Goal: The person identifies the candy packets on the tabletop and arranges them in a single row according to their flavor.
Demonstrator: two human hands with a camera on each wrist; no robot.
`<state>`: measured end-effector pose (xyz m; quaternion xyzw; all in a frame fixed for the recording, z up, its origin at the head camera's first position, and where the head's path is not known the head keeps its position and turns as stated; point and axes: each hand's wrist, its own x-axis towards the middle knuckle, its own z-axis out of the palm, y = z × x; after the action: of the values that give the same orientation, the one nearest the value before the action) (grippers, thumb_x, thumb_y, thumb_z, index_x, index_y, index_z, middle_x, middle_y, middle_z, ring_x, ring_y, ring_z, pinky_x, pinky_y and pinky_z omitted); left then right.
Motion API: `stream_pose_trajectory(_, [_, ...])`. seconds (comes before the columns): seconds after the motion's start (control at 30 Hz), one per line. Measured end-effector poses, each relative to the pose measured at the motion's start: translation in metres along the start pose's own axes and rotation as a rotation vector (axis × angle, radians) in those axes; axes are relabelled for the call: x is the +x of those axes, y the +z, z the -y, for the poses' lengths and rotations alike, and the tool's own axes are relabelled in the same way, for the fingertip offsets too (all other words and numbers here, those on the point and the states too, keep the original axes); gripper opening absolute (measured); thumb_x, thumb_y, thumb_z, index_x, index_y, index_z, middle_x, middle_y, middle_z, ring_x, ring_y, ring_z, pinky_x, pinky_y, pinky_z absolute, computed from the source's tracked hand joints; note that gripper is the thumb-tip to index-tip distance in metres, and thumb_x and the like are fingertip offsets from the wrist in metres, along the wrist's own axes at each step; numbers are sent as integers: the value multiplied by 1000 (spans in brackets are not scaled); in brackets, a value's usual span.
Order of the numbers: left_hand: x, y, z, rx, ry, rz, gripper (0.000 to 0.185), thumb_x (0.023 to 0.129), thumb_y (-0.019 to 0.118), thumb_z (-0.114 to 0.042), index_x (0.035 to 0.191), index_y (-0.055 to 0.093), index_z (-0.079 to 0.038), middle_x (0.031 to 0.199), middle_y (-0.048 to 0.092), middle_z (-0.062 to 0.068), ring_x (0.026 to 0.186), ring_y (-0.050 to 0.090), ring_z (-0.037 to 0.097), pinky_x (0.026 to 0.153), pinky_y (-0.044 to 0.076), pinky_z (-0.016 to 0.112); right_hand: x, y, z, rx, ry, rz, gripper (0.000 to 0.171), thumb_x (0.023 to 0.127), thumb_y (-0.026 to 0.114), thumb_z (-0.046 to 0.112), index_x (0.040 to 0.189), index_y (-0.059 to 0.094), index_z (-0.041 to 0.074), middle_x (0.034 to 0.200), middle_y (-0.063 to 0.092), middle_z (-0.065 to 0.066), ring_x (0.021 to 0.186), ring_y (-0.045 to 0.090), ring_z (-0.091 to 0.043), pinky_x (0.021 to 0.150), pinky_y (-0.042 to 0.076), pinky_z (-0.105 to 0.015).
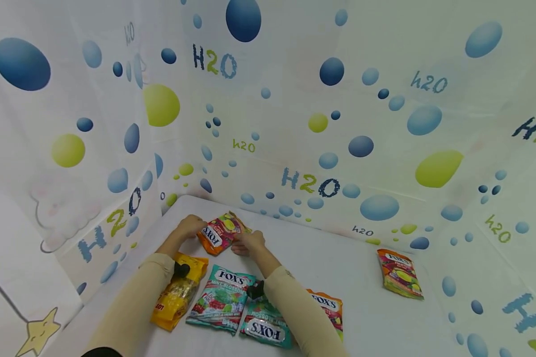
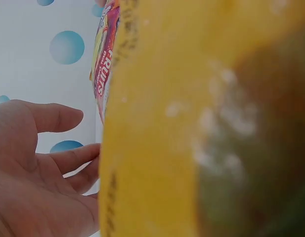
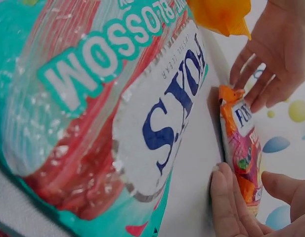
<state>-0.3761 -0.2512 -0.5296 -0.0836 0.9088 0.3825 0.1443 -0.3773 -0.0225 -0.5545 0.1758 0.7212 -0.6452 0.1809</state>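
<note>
An orange Fox's fruit candy bag [image 1: 221, 232] lies at the table's [image 1: 330, 258] far edge between both hands. The left hand [image 1: 190, 226] touches its left end with relaxed fingers; the right hand [image 1: 248, 242] rests straight-fingered against its right side.

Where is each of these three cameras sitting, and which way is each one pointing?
Head: worn on the head, looking forward and down at the white table; both sleeved forearms show, with the left hand and right hand at the orange sweet bag.
Left wrist: low on the left wrist, facing the left palm, mostly blocked by a blurred yellow bag.
Right wrist: low on the right wrist, looking past a teal bag to both hands.
Shared: head and right wrist views both show the orange sweet bag between the hands.
</note>
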Motion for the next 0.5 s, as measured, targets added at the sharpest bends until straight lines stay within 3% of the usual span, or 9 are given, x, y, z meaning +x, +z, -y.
stream_pose_trajectory(0.2, [2, 3, -1, -6, -27, -5, 58, 102, 53, -31, 135, 54, 18, 123, 62, 30, 102, 59, 35, 95, 54, 46, 0, 1, -1, 17, -3, 10, 44, 97, 76, 19, 127, 56, -6, 86, 78, -16, 81, 79, -27, 69, 63, -33])
stream_pose_trajectory(0.5, [1, 4, -5, -9, -32, 41, 62, 99, 56, -34, 133, 53, 18, 121, 62, 29, 103, 57, 34, 98, 51, 47, -1, 1, -2, -13, 5, -19, 42, 94, 80, 16, 123, 60, -7, 87, 78, -16, 81, 79, -26, 72, 63, -32])
